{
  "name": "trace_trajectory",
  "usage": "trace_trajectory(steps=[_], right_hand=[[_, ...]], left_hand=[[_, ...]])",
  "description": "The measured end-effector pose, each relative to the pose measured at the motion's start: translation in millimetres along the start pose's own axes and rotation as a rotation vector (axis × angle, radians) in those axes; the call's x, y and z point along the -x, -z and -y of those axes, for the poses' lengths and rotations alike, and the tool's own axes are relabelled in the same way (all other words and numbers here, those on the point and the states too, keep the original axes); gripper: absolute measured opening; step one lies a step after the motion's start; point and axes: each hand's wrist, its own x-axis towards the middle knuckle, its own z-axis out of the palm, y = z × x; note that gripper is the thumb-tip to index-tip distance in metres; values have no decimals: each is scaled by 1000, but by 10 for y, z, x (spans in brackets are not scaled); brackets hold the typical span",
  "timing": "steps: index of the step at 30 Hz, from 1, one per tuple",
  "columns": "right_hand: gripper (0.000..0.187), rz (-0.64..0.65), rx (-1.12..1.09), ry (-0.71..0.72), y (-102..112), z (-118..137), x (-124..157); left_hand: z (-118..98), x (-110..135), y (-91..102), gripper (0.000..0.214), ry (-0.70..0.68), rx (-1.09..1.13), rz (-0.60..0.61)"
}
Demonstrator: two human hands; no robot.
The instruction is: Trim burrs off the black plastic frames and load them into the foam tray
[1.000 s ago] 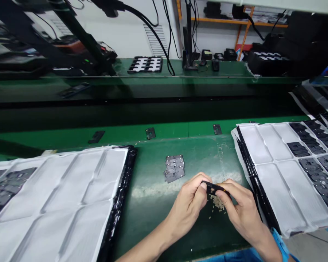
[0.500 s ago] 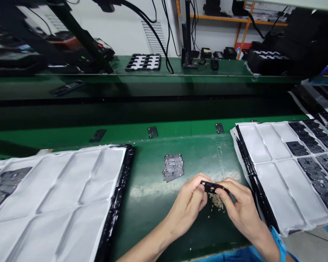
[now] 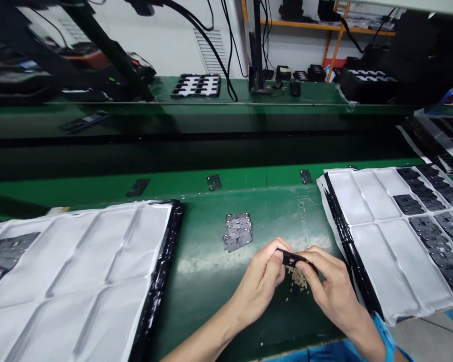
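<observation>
A small black plastic part [image 3: 290, 258] is held over the green bench between both hands. My left hand [image 3: 262, 281] pinches its left end between thumb and fingers. At the other end my right hand [image 3: 326, 276] is closed on it too, the thumb lying along its near side. Fingers cover much of the part. Below it lies a heap of tiny beige pieces [image 3: 298, 279], a few scattered loose. Beyond my left hand rests an overlapping stack of flat dark grey plastic parts [image 3: 237, 232].
A white-lined tray [image 3: 79, 261] with dark parts at its far left stands on the left. Another white-lined tray [image 3: 381, 251] on the right holds several rows of parts. Single parts [image 3: 213, 182] lie spaced along the green strip behind. A phone-like object [image 3: 85, 122] lies farther back.
The view has shifted slightly. Single parts on the green strip have moved a little to the right relative to the bench. Both hands keep hold of the black part.
</observation>
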Motion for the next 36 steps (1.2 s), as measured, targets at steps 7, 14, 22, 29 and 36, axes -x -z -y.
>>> trace_trajectory(steps=[7, 14, 22, 29, 36], right_hand=[[17, -1, 7, -2, 6, -4, -5], [18, 1, 7, -26, 15, -34, 1], [17, -41, 6, -151, 135, -114, 48], [20, 68, -90, -212, 120, -59, 43], [21, 98, -89, -179, 113, 1, 7]], left_hand=[[70, -23, -31, 41, -47, -29, -36], [79, -31, -48, 33, -37, -59, -38], [-23, 45, 18, 16, 58, -252, 101], [-38, -17, 0, 31, 46, -114, -17], [66, -27, -12, 33, 55, -34, -77]])
